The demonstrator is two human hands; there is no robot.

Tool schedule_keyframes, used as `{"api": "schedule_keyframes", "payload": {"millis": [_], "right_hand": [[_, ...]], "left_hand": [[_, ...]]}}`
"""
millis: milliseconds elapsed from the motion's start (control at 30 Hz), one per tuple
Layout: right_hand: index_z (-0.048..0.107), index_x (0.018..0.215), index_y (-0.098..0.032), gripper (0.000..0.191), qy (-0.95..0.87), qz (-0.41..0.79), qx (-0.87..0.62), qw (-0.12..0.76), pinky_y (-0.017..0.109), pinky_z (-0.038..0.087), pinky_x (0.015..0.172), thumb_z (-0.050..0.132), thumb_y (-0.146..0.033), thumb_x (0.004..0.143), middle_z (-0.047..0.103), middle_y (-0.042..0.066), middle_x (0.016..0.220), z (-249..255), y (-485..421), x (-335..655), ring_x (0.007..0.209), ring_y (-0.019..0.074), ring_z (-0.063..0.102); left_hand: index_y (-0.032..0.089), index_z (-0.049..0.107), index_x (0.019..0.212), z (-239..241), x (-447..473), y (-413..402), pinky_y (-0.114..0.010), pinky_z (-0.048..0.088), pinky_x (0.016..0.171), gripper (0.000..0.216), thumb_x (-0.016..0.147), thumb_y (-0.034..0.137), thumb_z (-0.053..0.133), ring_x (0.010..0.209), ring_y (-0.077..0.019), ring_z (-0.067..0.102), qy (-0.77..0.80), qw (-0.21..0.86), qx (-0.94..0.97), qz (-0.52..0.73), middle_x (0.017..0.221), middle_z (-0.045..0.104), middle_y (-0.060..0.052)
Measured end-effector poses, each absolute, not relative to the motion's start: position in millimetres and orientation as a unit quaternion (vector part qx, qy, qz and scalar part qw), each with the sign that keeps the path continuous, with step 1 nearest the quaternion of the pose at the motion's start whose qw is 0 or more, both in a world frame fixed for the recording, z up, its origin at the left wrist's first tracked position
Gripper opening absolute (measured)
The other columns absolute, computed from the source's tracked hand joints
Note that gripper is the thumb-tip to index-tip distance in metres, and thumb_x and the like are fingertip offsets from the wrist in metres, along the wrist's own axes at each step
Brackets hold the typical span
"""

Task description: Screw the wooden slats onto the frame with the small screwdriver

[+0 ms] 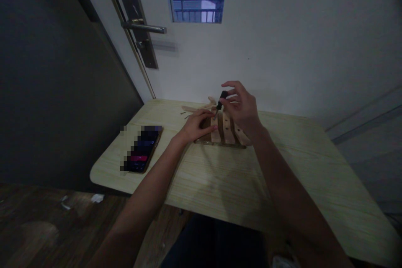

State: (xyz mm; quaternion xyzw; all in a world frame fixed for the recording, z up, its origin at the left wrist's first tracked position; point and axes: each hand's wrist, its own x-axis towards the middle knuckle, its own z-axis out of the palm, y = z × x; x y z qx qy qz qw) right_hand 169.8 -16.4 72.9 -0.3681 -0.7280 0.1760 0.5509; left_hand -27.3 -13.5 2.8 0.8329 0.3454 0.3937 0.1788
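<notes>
My right hand point(240, 102) is closed around the black handle of a screwdriver point(222, 96), which slants down to the left. The tool's tip reaches a pale strip point(215, 132) near my left fingertips; the exact contact is too small to make out. My left hand point(197, 125) lies on the left part of a brown board point(204, 139), thumb and fingers stretched apart and touching the pale strip. More pale strips with dark holes point(228, 127) lie side by side across the board, the rightmost partly hidden by my right hand. Behind my left hand are loose pale pieces point(190, 109).
The board rests on a light wood-grain table point(201, 176). A phone point(144, 149) lies at the table's left, beside my left forearm. A white door point(282, 42) with a metal handle point(144, 28) rises right behind the table. Thin dark screw-like bits point(183, 113) lie near the back edge.
</notes>
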Motion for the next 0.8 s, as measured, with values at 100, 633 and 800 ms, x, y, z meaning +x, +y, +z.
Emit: {"api": "schedule_keyframes", "payload": {"millis": [100,633,800], "right_hand": [[0.072,0.108,-0.027,0.030,-0.743,0.154,-0.354,0.547,0.028,0.063,0.068,0.067,-0.050,0.089,0.073,0.004,0.102,75.2,-18.5,170.2,0.077,0.0153,0.069],[0.074,0.113,-0.025,0.036,-0.734,0.175,-0.377,0.537,0.027,0.062,0.060,0.068,-0.049,0.087,0.076,0.004,0.094,71.6,-13.9,173.7,0.068,0.0148,0.069],[0.071,0.109,-0.023,0.029,-0.738,0.174,-0.365,0.540,0.028,0.064,0.065,0.070,-0.040,0.085,0.075,0.005,0.107,74.4,-16.6,172.1,0.088,0.0191,0.073]], "left_hand": [[0.020,0.071,0.117,2.9,-27.6,-14.0,-0.049,0.051,0.106,0.044,0.088,0.053,0.071,0.119,-0.0296,0.064,0.341,0.178,0.832,0.399,0.125,0.067,-0.012],[0.018,0.070,0.116,1.9,-28.0,-13.0,-0.050,0.051,0.105,0.045,0.089,0.054,0.069,0.118,-0.0299,0.064,0.329,0.173,0.836,0.403,0.123,0.068,-0.014],[0.018,0.070,0.117,2.7,-28.1,-14.2,-0.050,0.051,0.105,0.045,0.090,0.054,0.069,0.117,-0.0297,0.064,0.329,0.169,0.838,0.402,0.123,0.067,-0.014]]}}
